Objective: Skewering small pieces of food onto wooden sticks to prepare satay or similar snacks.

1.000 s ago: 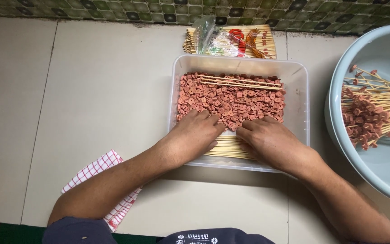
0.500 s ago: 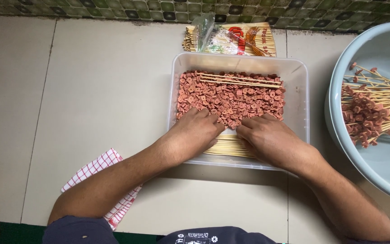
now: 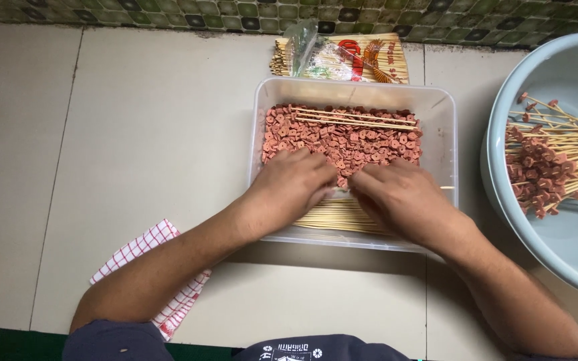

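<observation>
Pink sausage slices [image 3: 342,137] fill the clear plastic tray's [image 3: 444,120] far half; bamboo skewers [image 3: 332,215] lie along its near wall. I see my left hand [image 3: 289,187] and right hand [image 3: 399,197] curled, fingertips meeting over the slices; what they pinch, I cannot tell. Skewer packet [image 3: 342,59] lies beyond. Blue basin [image 3: 503,200] at right holds loaded skewers [image 3: 550,170].

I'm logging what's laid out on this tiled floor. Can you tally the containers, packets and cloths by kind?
Clear rectangular plastic tub of small reddish sausage slices: 1
Pale blue round plastic basin of loaded skewers: 1
Opened plastic packet of bamboo skewers: 1
Red-and-white checked cloth: 1
Total: 4
</observation>
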